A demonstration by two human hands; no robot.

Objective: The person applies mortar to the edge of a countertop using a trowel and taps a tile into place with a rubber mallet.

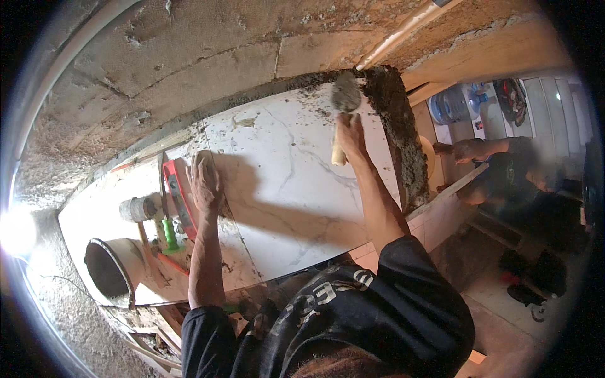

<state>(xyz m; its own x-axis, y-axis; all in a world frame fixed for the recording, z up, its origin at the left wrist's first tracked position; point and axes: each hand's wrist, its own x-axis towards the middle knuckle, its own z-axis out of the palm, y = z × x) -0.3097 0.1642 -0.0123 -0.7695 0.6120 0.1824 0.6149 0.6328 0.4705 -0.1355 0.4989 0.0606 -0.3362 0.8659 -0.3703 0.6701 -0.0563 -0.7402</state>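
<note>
My right hand (350,132) grips a trowel by its pale wooden handle (338,153), its grey blade (346,94) over the far edge of a white marble-patterned tile (302,201), beside a strip of dark wet mortar (403,164). My left hand (205,179) lies with fingers apart on the tiled surface, just right of a red spirit level (176,192). Left of the level are a mallet with a grey head (135,210), a green-handled tool (169,234) and, nearer me, a round bucket (107,271) with dark contents.
A rough concrete wall (208,50) runs behind the tiles, with a white pipe (400,34) at upper right. On the right another person (510,167) works low beside large blue water bottles (449,107). A bright lamp (16,230) glows at far left; wood scraps (157,340) lie below the ledge.
</note>
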